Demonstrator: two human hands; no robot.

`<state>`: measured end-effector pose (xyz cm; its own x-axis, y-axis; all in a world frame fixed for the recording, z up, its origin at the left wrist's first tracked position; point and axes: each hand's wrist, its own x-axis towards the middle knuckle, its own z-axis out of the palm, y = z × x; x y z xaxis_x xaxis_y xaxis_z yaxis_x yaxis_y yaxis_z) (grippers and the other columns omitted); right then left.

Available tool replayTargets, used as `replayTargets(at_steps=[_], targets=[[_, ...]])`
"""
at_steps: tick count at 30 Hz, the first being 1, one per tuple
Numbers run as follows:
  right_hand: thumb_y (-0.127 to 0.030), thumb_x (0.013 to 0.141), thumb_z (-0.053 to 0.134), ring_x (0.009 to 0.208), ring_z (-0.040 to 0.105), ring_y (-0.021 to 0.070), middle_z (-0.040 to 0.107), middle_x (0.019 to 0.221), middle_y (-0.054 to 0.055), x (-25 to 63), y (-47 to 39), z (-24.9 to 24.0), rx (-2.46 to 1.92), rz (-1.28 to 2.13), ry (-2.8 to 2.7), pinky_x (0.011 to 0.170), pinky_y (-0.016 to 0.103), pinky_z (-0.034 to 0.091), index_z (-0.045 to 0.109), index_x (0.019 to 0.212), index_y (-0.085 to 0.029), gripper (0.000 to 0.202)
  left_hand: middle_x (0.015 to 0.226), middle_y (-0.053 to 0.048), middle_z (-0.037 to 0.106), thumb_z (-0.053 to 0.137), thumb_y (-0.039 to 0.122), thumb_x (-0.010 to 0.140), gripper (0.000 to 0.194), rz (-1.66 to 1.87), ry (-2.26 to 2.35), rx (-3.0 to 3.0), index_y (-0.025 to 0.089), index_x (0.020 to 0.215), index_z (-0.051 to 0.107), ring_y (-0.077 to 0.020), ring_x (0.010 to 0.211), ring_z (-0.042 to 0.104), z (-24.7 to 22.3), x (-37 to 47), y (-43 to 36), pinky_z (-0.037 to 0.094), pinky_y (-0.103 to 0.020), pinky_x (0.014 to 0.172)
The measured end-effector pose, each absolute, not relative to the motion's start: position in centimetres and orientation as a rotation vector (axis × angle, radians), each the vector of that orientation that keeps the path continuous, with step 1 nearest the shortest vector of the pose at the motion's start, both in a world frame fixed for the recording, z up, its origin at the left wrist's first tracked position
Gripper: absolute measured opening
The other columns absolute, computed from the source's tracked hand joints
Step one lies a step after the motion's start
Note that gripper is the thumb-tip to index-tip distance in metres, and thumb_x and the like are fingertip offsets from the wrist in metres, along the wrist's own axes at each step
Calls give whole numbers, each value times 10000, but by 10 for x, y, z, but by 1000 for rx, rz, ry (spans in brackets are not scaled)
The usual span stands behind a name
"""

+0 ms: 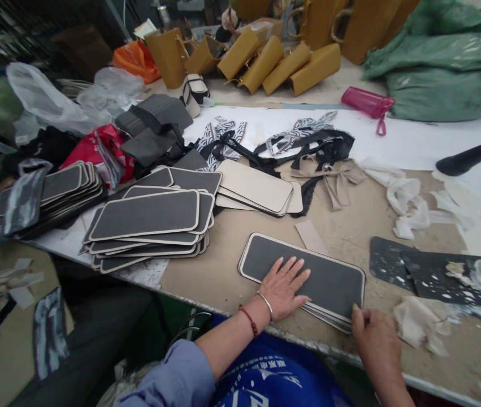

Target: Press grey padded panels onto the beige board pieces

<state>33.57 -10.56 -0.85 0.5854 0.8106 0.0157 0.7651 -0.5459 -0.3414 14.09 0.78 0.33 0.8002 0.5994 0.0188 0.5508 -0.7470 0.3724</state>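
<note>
A small stack of dark grey rectangular panels with cream borders (325, 277) lies near the front edge of the table. My left hand (285, 288) rests flat on the top panel, fingers spread. At the stack's right corner, my right hand (376, 339) is closed, with thumb and curled fingers on the panel's edge. To the left sits a larger, uneven pile of the same panels (147, 217). Behind it are several plain cream panels (257, 186), overlapping one another. A narrow beige strip (310, 236) touches the far side of my stack.
Black glue-spotted boards (430, 271) and a crumpled cloth (420, 322) lie at right. A black tapered tool (469, 158) is farther back, near a pink pouch (365, 103). Mustard bags (261, 65) and a green sack (447, 73) line the back. Another panel stack (66, 183) is far left.
</note>
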Motion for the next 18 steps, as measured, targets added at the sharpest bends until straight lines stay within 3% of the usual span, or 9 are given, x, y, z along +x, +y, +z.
replayTargets(at_steps=[7,18], targets=[[-467,775,275,561,391,226,362,510,24,332,-106,-9,-2492,168,-1283,557,348,323,277,547,-285,292,1451,-17,271,279,514,875,565,243,992,2591,233,1365,269,-213,1344,185,-3,136,10,180,-425,1103],[-567,827,201,625,413,204,412,595,31,320,-103,-5,-2470,210,-1102,612,337,338,295,579,-259,407,1426,-66,316,400,492,837,607,220,1230,2581,190,1356,309,-273,1326,230,0,118,30,169,-493,1086]])
